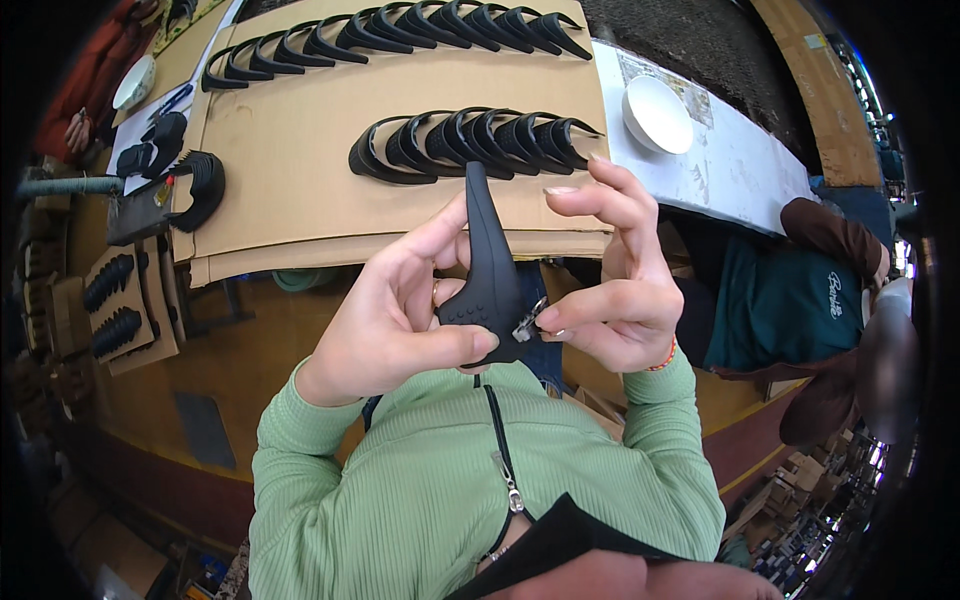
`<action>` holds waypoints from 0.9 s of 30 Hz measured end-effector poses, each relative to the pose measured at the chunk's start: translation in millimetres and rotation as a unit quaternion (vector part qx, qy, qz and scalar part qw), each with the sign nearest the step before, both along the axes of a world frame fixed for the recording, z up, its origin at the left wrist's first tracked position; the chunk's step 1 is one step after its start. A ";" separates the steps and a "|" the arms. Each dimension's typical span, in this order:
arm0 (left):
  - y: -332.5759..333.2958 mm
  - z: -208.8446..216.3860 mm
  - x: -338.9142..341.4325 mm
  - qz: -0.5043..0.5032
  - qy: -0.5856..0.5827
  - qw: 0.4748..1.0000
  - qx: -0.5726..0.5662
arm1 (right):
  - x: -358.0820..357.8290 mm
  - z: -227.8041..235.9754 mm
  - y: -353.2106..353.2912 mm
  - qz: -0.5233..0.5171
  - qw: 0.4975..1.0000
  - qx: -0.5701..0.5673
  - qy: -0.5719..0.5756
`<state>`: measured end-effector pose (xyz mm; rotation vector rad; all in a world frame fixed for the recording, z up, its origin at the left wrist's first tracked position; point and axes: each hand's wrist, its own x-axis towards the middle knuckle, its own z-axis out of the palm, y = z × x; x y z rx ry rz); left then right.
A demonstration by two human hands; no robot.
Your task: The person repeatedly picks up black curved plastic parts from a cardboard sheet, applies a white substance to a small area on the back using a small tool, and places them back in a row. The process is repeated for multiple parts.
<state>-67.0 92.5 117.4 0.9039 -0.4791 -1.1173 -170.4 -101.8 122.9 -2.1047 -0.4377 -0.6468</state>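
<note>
In front of my chest, my left hand (375, 320) is closed around a black curved plastic part (485, 255). The part tapers to a narrow tip at the top, and small raised dots show on its wide lower end. With thumb and index finger, my right hand (625, 290) pinches a small grey metallic-looking piece (525, 326) against the part's lower right edge. The other right fingers are raised and bent. Whether the small piece is fixed to the part, I cannot tell.
On the cardboard-covered table (290, 160) lie a short row of black curved parts (470, 145) and a longer row (400, 28) behind. A white bowl (657, 115) stands right; nested black parts (205, 190) lie left. Other people sit right (790, 310) and far left (85, 85).
</note>
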 end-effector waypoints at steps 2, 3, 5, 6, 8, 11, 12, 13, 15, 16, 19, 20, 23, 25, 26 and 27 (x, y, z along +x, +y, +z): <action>-0.6 0.3 -0.1 -0.002 -0.004 1.000 0.000 | 0.2 0.4 0.0 -0.002 1.000 0.002 0.000; -0.9 0.6 -0.2 -0.002 -0.005 1.000 0.000 | 0.3 0.6 -0.1 -0.004 1.000 -0.001 -0.002; -1.2 1.3 -0.7 0.001 -0.001 1.000 0.007 | -0.2 1.5 0.1 -0.008 1.000 -0.003 0.004; -1.4 1.5 -0.8 0.001 0.000 1.000 0.007 | -0.5 1.9 0.2 -0.012 1.000 -0.010 0.005; -1.7 1.8 -1.0 0.002 0.002 1.000 0.008 | -0.5 2.4 0.7 -0.012 1.000 -0.010 0.005; -1.6 1.5 -0.7 -0.004 0.004 1.000 0.006 | -0.8 3.4 0.8 -0.010 1.000 -0.013 0.009; -1.6 1.3 -0.3 -0.007 0.002 1.000 0.005 | -1.0 3.7 0.8 -0.009 1.000 -0.014 0.011; -1.7 1.1 0.3 -0.011 0.001 1.000 0.004 | -1.0 3.8 1.0 -0.010 1.000 -0.014 0.010; -1.7 1.0 0.3 -0.013 -0.002 1.000 0.004 | -1.0 3.7 1.5 -0.012 1.000 -0.018 0.006; -1.4 1.3 0.0 -0.013 -0.003 1.000 0.005 | -0.8 3.5 1.9 -0.013 1.000 -0.013 0.005; -1.3 2.3 -1.3 -0.008 -0.003 1.000 0.004 | -0.7 3.1 2.8 -0.017 1.000 -0.011 0.000; -1.4 2.5 -1.4 -0.007 -0.003 1.000 0.004 | -0.8 3.2 2.8 -0.017 1.000 -0.012 0.000; -1.5 3.4 -1.4 -0.008 -0.006 1.000 0.006 | -0.2 2.6 3.1 -0.018 1.000 -0.012 -0.002; -0.9 4.3 -0.9 -0.012 -0.007 1.000 0.009 | 0.4 2.3 3.4 -0.017 1.000 -0.010 -0.003; -0.6 4.7 -0.8 -0.014 -0.005 1.000 0.011 | 0.7 2.2 3.6 -0.016 1.000 -0.009 -0.003; -0.4 5.0 -0.7 -0.015 -0.004 1.000 0.012 | 1.0 2.2 3.8 -0.015 1.000 -0.010 -0.004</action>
